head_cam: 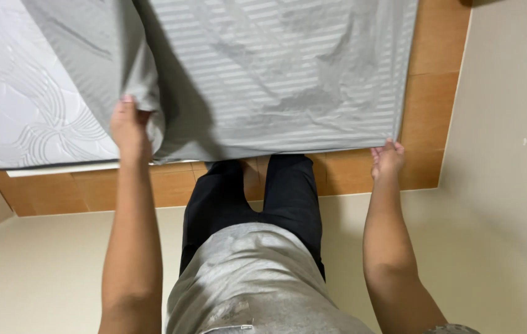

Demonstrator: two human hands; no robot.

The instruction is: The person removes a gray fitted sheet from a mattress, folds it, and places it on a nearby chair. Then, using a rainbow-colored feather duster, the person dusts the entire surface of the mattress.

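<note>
I'm looking down at a wood floor (430, 93) edged by cream walls (511, 185). Past my left hand lies the bare white mattress (22, 111). The left hand (129, 127) grips a bunched fold of the grey striped sheet (276, 80), fingers closed on it. The sheet stretches between both hands, covering the mattress. The right hand (387, 158) pinches the sheet's corner, probably with the fingertips; that grip is partly hidden.

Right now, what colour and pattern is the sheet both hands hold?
Grey sheet with tonal stripes, seen in the head view.
</note>
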